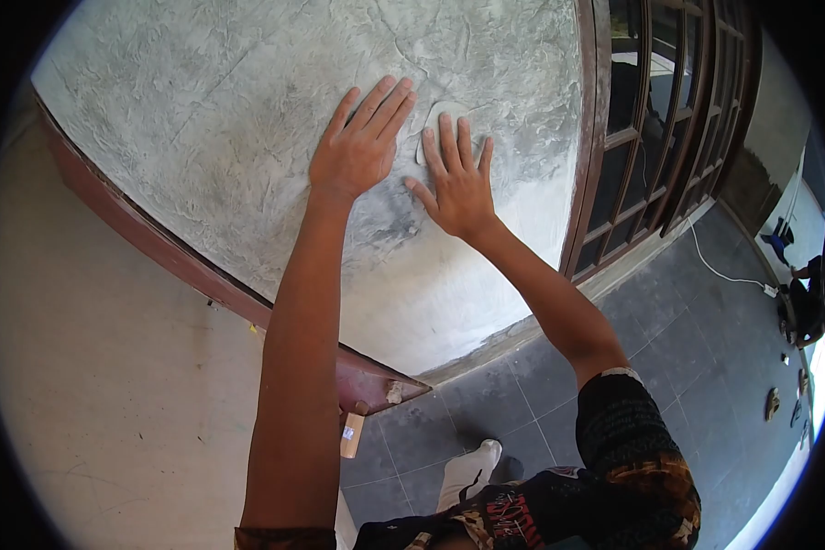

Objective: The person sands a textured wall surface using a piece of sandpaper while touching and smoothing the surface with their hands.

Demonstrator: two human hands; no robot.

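Note:
My left hand [357, 147] lies flat against the grey, mottled plaster wall [220, 119], fingers stretched out and thumb not clearly visible. Just to its right, my right hand [460, 183] is spread open on the same wall, thumb apart. Under and beside the right fingers shows a pale piece with a rounded outline [424, 151]; whether it is a thin sheet or a patch on the surface I cannot tell. Neither hand is closed around anything. Lower down, the wall turns from rough grey to smoother white.
A brown wooden frame with glass panes [614, 174] borders the wall on the right. Along the left runs a reddish-brown door edge [156, 234]. A small wooden block [351, 435] lies on the dark tiled floor [513, 394]. A white cable [715, 270] and sandals [773, 403] are at right.

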